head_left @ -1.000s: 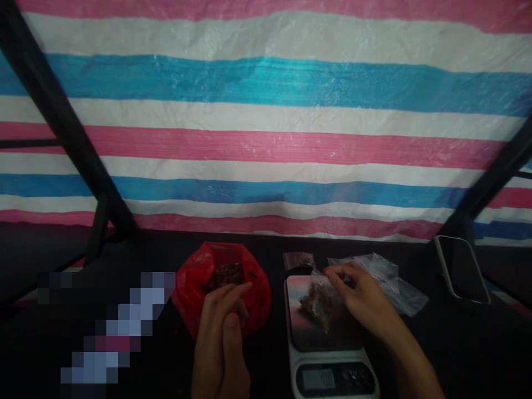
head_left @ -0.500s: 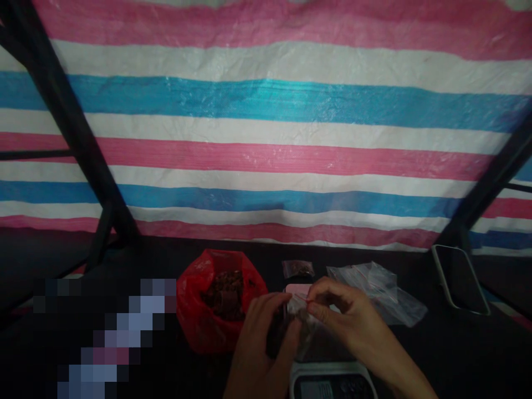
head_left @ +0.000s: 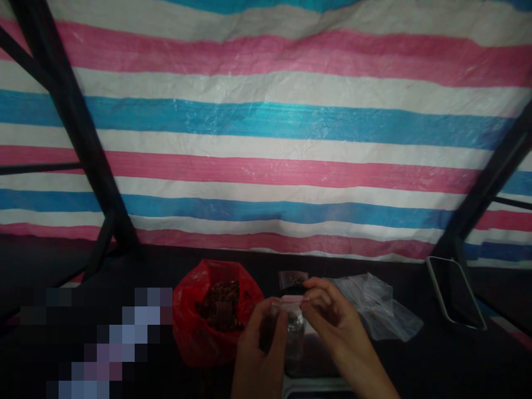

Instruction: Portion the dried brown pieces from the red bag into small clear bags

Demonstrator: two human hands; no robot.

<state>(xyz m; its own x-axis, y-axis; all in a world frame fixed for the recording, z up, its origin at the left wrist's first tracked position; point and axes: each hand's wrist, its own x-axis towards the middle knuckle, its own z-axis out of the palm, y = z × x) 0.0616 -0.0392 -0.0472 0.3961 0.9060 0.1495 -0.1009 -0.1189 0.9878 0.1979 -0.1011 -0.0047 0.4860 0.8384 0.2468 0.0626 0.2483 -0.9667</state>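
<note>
A small clear zip bag [head_left: 296,332] hangs between my hands, held by its top edge with a red line along it. My left hand [head_left: 261,343] pinches its left upper corner. At the right upper corner, the thumb and index finger of my right hand [head_left: 332,321] are closed on it. What lies inside the bag is too dim to make out. Beneath the hands is a kitchen scale [head_left: 316,385], mostly hidden. To the left stands an open red plastic bag [head_left: 195,341] with small brown pieces [head_left: 226,291] and a scoop-like thing inside.
Behind my hands lies a small filled zip bag [head_left: 293,279]. Several clear bags [head_left: 374,305] are piled to the right. A phone [head_left: 455,293] leans by a dark post at the far right. Striped sheeting [head_left: 266,172] closes off the back.
The view has tilted up a little, so things sit lower. My hands have moved to the bag's two upper corners and stretched its top edge straight between them.
</note>
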